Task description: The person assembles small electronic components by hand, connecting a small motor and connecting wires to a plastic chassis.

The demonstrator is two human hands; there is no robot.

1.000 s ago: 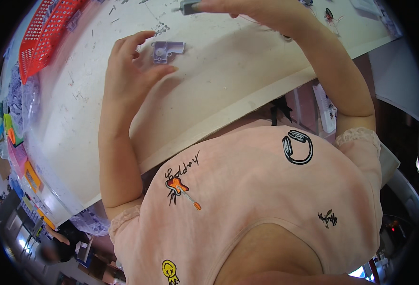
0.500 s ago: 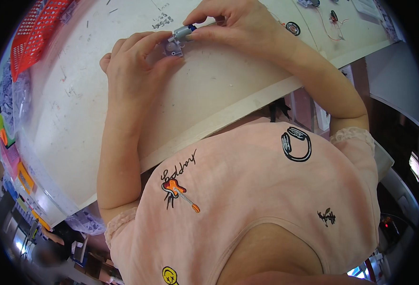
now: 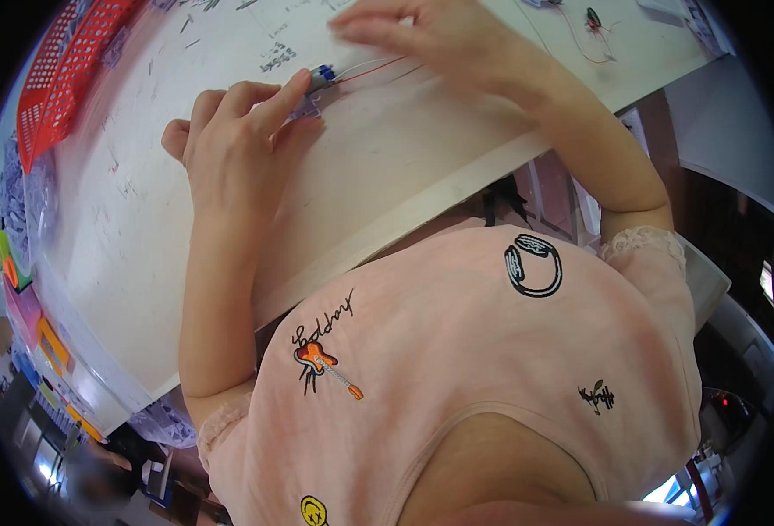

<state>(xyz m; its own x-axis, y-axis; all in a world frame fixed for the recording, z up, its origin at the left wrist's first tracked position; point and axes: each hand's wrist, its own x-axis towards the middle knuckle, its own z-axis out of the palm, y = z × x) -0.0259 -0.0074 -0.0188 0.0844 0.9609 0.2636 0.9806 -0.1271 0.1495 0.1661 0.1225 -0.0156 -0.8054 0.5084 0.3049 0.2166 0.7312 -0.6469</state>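
Note:
My left hand is closed on a small silver motor with a blue end cap, gripping it between thumb and fingers just above the table. A clear plastic housing sits against the motor, partly covered by my fingers. Thin red and white wires run from the blue cap off to the right, passing under my right hand. That hand hovers apart from the motor, blurred, its fingers stretched out and nothing visible between them.
Small metal parts are scattered on the white table beyond the motor. A red perforated basket stands at the far left. At the far right lie a small black round part and loose red wires.
My right hand has let go of the motor's blue end and pulled back from it, uncovering the wires. The left hand, still gripping the motor, has shifted slightly left and nearer.

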